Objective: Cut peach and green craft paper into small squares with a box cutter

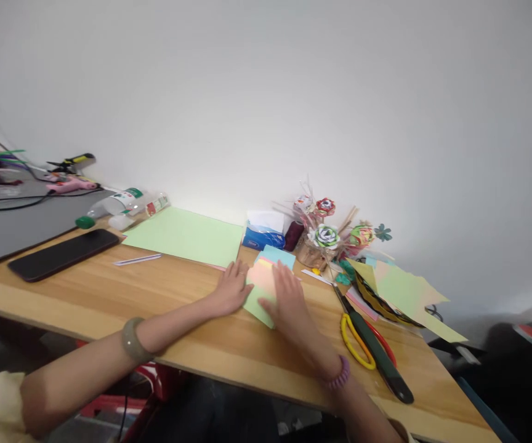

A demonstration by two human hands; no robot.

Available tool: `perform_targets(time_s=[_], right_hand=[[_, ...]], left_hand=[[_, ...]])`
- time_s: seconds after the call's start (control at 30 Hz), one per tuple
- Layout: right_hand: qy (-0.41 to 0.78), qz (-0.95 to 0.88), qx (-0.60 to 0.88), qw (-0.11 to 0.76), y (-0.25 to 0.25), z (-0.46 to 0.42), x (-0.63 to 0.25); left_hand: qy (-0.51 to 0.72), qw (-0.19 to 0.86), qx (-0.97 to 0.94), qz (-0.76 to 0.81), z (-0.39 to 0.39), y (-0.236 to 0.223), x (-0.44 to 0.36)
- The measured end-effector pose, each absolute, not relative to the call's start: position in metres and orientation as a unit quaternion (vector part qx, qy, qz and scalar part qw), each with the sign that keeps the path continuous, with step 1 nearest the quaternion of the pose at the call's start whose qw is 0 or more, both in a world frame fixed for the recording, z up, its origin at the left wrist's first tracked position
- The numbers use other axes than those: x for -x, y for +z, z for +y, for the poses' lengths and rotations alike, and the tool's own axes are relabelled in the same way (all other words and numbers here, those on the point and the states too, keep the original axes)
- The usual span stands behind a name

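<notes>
A small stack of coloured paper (260, 295), light green with pinkish and yellow parts, lies near the middle of the wooden table. My left hand (232, 288) rests at its left edge, fingers stretched forward and the thumb reaching onto the paper. Over the right side of the stack lies my right hand (290, 301), flat with extended fingers, hiding part of that edge. Light blue paper (278, 255) shows just beyond the stack. Right of my right hand are yellow-and-red-handled scissors (357, 344) and a long dark-green-handled tool (379, 354).
Large green sheets (185, 237) lie behind my left hand. A tissue pack (265, 232), a thread spool (294, 235) and paper flowers (326, 235) stand by the wall. Leftward are a black phone-like slab (65, 253) and plastic bottles (116, 203). Loose paper (404, 288) overhangs the right side.
</notes>
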State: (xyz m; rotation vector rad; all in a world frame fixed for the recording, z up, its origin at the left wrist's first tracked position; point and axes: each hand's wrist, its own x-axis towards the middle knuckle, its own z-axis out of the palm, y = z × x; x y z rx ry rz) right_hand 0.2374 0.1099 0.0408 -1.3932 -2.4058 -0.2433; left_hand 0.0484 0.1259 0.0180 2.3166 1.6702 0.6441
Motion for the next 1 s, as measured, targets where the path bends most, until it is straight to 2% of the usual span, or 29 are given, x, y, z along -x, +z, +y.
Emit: perform_targets(time_s=[0.2,0.33,0.5,0.77,1.0], right_hand=[[-0.04,-0.891,0.444,0.09,0.026,0.098,-0.221],[-0.045,-0.887,0.456,0.063,0.025,0.121,-0.236],[-0.076,-0.875,0.475,0.048,0.027,0.146,-0.255],[-0.174,-0.855,0.484,0.063,0.033,0.16,-0.283],[-0.24,-0.86,0.44,0.098,0.033,0.147,-0.284]], left_hand=[[0.211,0.09,-0.792,0.567,0.126,0.033,-0.053],[0.203,0.038,-0.798,0.566,0.127,0.048,-0.015],[0.157,0.016,-0.817,0.555,0.137,0.046,0.04],[0.138,0.022,-0.826,0.546,0.146,0.044,0.056],[0.229,0.053,-0.801,0.551,0.146,0.043,0.057]])
